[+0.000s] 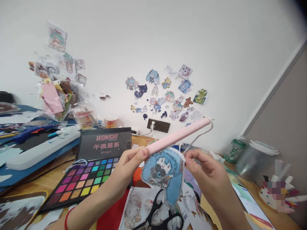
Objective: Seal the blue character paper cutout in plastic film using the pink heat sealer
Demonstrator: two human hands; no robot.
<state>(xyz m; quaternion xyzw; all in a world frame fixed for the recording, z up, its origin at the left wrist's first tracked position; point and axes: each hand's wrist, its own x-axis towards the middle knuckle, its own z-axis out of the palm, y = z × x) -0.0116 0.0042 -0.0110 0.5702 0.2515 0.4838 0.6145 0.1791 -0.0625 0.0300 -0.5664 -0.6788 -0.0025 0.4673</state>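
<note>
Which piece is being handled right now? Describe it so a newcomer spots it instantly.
Start at the open eyeshadow palette, then look right to the hands. Pinched between the left hand and right hand is a blue-haired character cutout. Unlike the small wall stickers, it is large, glossy and held up.

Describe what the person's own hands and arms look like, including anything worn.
Both are bare: the left hand and right hand wear no gloves, and no rings or watch show. No sleeves reach into view on either arm. A thin red cord bracelet circles the left wrist; the right wrist shows nothing worn.
</note>
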